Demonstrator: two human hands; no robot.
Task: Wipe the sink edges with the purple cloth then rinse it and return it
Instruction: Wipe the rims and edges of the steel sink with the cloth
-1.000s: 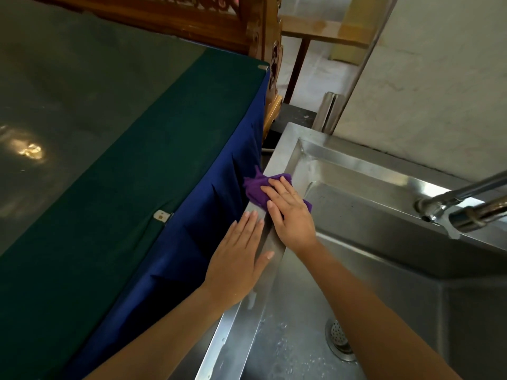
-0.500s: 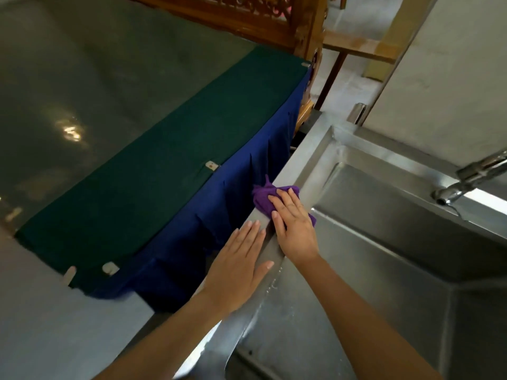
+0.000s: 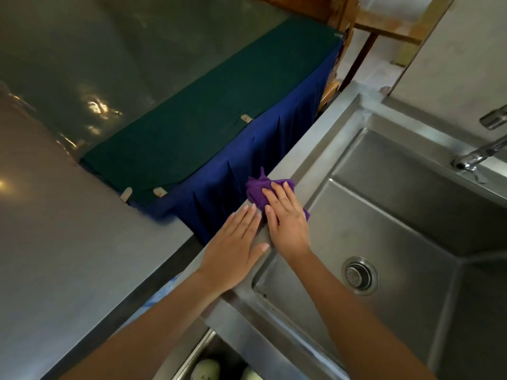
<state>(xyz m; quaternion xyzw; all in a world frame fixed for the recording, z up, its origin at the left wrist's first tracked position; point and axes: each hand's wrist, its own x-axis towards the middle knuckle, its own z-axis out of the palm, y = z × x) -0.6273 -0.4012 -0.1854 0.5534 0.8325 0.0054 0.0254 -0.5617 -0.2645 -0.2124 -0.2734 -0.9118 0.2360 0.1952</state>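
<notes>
The purple cloth (image 3: 258, 191) lies bunched on the left rim of the steel sink (image 3: 312, 138). My right hand (image 3: 285, 218) presses flat on the cloth, its fingers covering the near half. Just to its left, my left hand (image 3: 236, 250) rests flat on the same rim with fingers spread and nothing in it. The basin has a round drain (image 3: 360, 275) at its bottom. A chrome tap (image 3: 477, 154) reaches over the basin from the right.
A table with a green top and blue skirt (image 3: 219, 133) stands close along the sink's left side. A grey counter (image 3: 68, 256) lies at the near left. A second basin with pale round items (image 3: 205, 370) shows at the bottom edge.
The view has tilted down and back, so the drain and the near rim now show. Both hands and the cloth have slid nearer along the left rim.
</notes>
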